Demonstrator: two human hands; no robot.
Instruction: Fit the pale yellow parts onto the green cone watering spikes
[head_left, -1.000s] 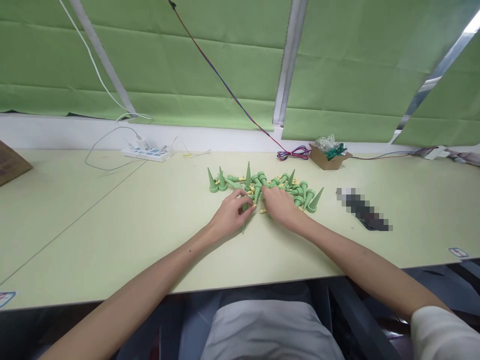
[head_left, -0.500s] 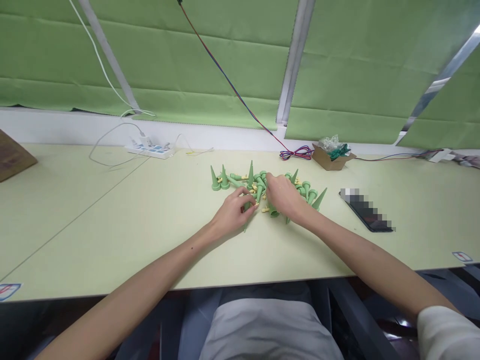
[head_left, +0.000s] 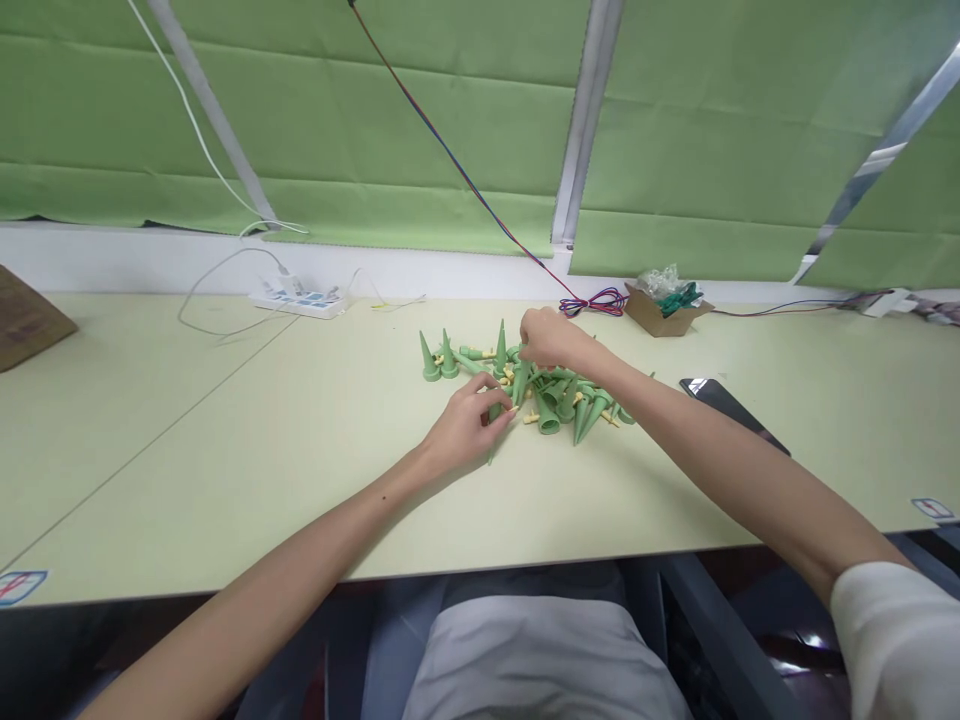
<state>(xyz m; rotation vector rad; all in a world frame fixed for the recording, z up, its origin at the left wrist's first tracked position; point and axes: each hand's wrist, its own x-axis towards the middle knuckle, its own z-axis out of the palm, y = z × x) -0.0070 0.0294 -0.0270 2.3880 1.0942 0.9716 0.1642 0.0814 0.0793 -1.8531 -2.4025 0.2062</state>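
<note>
Near the desk's [head_left: 405,540] front edge, the left hand [head_left: 465,422] has its fingers curled round a green cone [head_left: 494,410]; light pressure suits its taper. Beyond, the right hand's [head_left: 551,338] fingertips are obscured, grip undeterminable; vertical clearance would spare the piled cones [head_left: 549,422].

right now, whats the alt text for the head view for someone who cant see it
A person's left hand curls around a green plastic cone; the right hand is above a jumble of green cones and small yellow pieces on a pale table. A black phone lies to the right.
</note>
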